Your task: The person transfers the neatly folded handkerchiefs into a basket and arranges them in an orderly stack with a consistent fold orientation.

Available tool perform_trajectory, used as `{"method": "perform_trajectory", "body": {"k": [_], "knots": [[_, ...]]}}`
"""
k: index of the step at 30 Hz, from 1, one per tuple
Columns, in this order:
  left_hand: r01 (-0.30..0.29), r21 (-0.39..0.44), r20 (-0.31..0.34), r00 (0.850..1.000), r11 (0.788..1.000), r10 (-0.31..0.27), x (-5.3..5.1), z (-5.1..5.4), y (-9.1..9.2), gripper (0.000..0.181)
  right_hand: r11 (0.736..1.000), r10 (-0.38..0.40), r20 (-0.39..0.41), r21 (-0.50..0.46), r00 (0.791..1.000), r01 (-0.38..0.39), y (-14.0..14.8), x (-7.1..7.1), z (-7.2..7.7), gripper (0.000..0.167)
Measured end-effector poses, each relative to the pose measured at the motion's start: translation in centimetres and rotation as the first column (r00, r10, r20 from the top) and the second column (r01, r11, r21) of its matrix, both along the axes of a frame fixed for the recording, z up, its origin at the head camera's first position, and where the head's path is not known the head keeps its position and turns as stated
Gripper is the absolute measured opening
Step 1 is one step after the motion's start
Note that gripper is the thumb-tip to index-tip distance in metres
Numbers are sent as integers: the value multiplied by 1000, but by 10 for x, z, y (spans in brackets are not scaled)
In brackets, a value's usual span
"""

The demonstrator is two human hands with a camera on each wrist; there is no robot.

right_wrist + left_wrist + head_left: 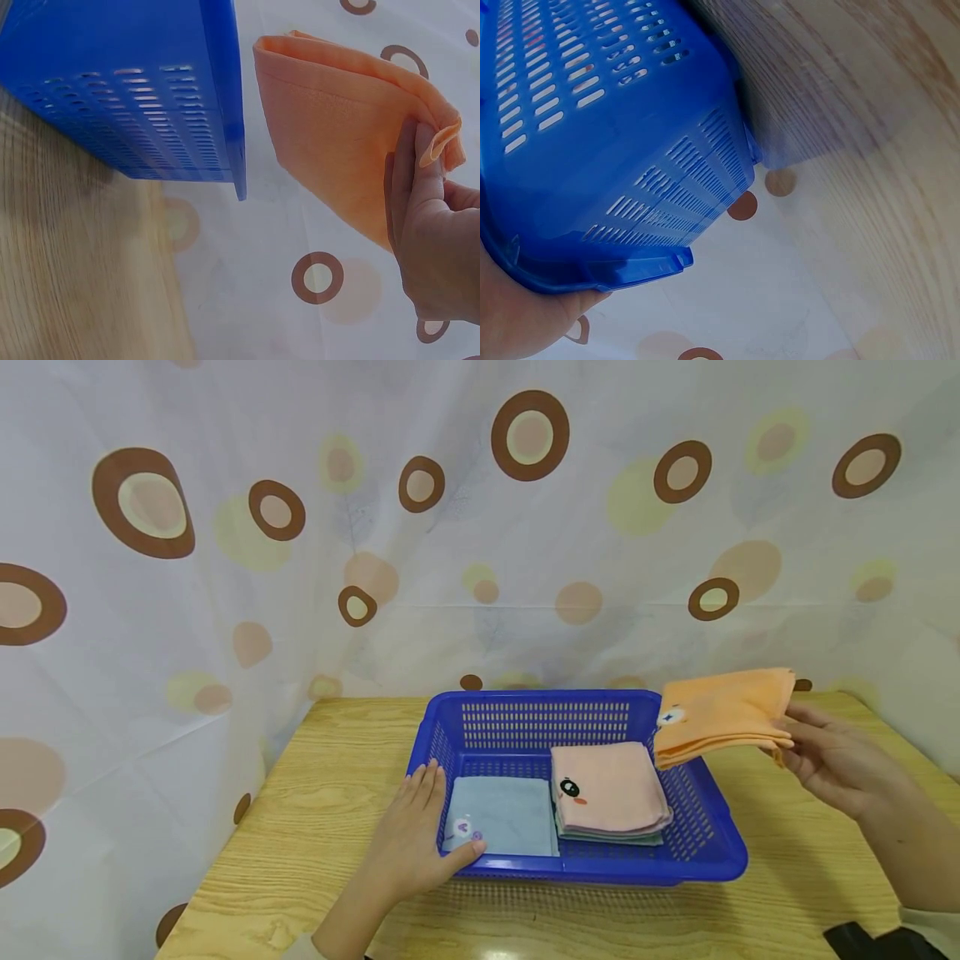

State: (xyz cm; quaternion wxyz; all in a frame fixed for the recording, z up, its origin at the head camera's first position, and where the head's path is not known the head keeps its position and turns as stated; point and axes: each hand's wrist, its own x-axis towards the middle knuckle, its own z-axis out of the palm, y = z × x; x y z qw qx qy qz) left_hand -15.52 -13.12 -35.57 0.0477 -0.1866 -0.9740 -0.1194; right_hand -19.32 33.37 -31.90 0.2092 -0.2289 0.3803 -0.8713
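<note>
A blue plastic basket (540,870) sits on the wooden table. Inside, a folded light-blue towel (502,814) lies at the left; on the right a folded pink towel (607,785) with an embroidered eye tops a small stack with a greenish one below. My left hand (408,843) rests on the basket's front left corner, fingers straight on the left rim and thumb over the front rim. My right hand (840,760) pinches a folded orange towel (723,710) by its right edge, holding it above the basket's back right rim. In the right wrist view the orange towel (337,127) hangs beside the basket wall.
The wooden table (337,760) shows on both sides of the basket and in front of it. A white curtain (480,543) with brown and pastel circles hangs behind and at the left. Something black (862,939) shows near the right sleeve.
</note>
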Motion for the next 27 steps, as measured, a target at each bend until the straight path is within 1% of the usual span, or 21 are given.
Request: {"method": "perform_trajectory", "body": {"k": [5, 12, 15, 20, 27], "knots": [[-1, 1, 1, 1000, 1000, 1, 0, 0, 0, 98, 1000, 8, -6, 7, 1000, -8, -9, -2, 0, 48], [6, 7, -4, 1000, 1000, -6, 1, -1, 0, 98, 998, 67, -19, 0, 998, -67, -21, -5, 1, 49], [3, 7, -2, 1000, 1000, -3, 1, -1, 0, 98, 998, 66, -24, 4, 998, -66, -27, -6, 0, 48], [2, 6, 0, 1000, 1000, -2, 1, -1, -1, 98, 998, 63, -6, 2, 998, -63, -35, -7, -1, 46], [5, 6, -7, 1000, 1000, -5, 1, -2, -1, 97, 997, 33, 9, 67, 999, -33, -48, -7, -2, 42]]}}
